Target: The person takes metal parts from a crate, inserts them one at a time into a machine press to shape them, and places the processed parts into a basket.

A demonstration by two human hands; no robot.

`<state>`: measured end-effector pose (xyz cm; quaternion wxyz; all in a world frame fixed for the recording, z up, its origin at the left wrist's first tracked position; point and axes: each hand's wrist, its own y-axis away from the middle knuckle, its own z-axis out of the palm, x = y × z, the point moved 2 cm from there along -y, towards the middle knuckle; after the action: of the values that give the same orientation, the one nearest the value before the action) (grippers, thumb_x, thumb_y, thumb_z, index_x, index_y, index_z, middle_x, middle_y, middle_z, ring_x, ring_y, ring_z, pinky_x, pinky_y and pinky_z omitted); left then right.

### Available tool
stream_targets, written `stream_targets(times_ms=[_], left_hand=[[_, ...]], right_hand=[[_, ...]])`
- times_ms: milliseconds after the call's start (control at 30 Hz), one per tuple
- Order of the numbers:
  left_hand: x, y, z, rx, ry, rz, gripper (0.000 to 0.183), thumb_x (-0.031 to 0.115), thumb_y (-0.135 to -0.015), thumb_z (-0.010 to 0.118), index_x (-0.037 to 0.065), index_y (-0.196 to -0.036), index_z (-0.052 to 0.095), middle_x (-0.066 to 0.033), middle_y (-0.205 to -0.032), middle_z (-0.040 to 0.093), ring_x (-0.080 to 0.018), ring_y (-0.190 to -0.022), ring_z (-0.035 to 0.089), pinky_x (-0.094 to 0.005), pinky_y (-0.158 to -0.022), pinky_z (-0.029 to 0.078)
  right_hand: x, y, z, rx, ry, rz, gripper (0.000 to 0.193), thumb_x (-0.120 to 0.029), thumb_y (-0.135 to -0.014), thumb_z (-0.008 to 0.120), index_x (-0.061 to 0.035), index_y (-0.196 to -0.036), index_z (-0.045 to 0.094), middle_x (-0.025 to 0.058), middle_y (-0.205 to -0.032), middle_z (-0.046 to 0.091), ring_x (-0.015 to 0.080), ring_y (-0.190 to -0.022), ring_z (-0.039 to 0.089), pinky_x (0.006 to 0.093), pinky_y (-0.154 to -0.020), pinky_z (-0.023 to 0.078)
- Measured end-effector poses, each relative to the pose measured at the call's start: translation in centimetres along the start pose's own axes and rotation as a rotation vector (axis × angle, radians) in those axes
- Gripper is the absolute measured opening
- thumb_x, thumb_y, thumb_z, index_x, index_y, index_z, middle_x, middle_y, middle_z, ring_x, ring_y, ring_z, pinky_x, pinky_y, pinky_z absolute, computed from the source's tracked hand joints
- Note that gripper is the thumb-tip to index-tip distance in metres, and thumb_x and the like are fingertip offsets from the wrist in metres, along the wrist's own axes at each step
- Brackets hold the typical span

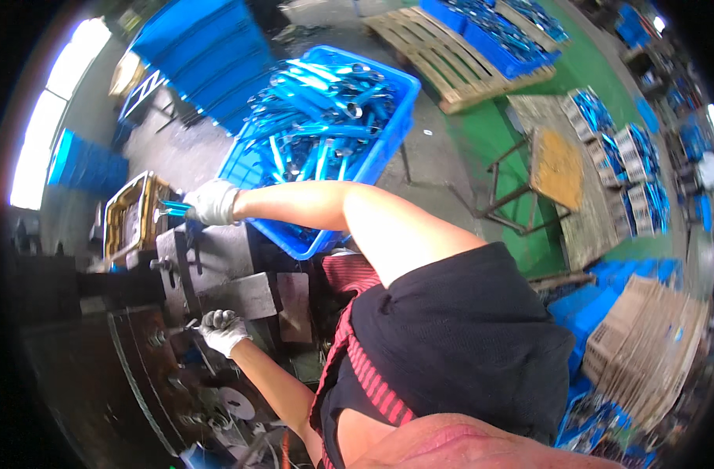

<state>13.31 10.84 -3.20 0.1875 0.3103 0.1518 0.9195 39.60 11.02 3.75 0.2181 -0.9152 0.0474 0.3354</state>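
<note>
My right hand (214, 202), in a whitish glove, reaches out over the machine's upper end. It is closed around slim blue metal pieces (174, 208), whose ends stick out past the fingers. Lower down, my gloved left hand (224, 331) has its fingers curled at the end of a short metal rod (187, 326) that juts from the dark machine (134, 352). Metal blocks (236, 297) of the machine lie between the two hands. Under my right forearm stands a blue crate (408, 94) heaped with shiny blue metal pieces (318, 102).
A yellow-rimmed container (146, 187) stands beside my right hand. Large blue bins (201, 55) rise behind the crate. Farther off are a wooden pallet (419, 47) with filled crates, a stool (556, 168), packed boxes (638, 152) and stacked cardboard (646, 344).
</note>
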Motion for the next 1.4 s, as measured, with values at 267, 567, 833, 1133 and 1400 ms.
stream_targets(times_ms=[267,567,833,1133,1400], left_hand=[[-2.6,5.7,-7.7,0.088,-0.221,0.021,0.016,0.022,-0.083,0.051,0.009,-0.090,0.051,-0.0056,-0.077,0.056,-0.0136,-0.058,0.048,-0.0234,-0.044,0.037],[0.6,-5.1,-14.0,0.976,-0.990,0.495,0.033,0.025,-0.070,0.059,0.003,-0.094,0.057,-0.0147,-0.082,0.061,-0.0264,-0.074,0.058,-0.0369,-0.066,0.043],[-3.9,9.6,-4.4,0.421,-0.162,0.559,0.024,0.012,-0.080,0.059,0.005,-0.098,0.044,-0.0044,-0.068,0.051,-0.0092,-0.051,0.048,-0.0217,-0.046,0.041],[3.9,18.3,-9.5,0.378,-0.102,0.618,0.035,0.035,-0.086,0.047,0.011,-0.111,0.044,-0.0071,-0.082,0.057,-0.0098,-0.054,0.048,-0.0181,-0.041,0.033],[7.0,11.8,-7.0,0.277,0.161,0.443,0.031,0.040,-0.089,0.034,0.016,-0.079,0.050,-0.0010,-0.061,0.049,-0.0099,-0.043,0.039,-0.0202,-0.037,0.030]], right_hand=[[-4.7,2.9,3.1,-0.387,-0.055,-0.162,0.033,-0.034,-0.082,0.044,-0.0087,-0.097,0.058,0.0152,-0.095,0.059,0.0324,-0.088,0.055,0.0380,-0.077,0.043],[-12.0,6.2,12.8,-0.457,-0.205,-0.502,0.027,-0.031,-0.084,0.047,-0.0068,-0.088,0.057,0.0166,-0.080,0.060,0.0354,-0.076,0.056,0.0414,-0.068,0.044],[-15.2,3.7,14.5,-0.400,-0.211,-0.427,0.032,-0.033,-0.085,0.041,-0.0044,-0.088,0.056,0.0205,-0.082,0.058,0.0370,-0.081,0.055,0.0429,-0.071,0.043],[-16.1,4.1,19.5,-0.447,-0.167,-0.404,0.033,-0.034,-0.082,0.042,-0.0050,-0.082,0.059,0.0202,-0.082,0.059,0.0375,-0.081,0.055,0.0440,-0.072,0.043],[-15.8,1.8,22.8,-0.542,0.147,-0.500,0.034,-0.035,-0.081,0.044,-0.0070,-0.084,0.064,0.0178,-0.088,0.060,0.0326,-0.086,0.057,0.0394,-0.075,0.045]])
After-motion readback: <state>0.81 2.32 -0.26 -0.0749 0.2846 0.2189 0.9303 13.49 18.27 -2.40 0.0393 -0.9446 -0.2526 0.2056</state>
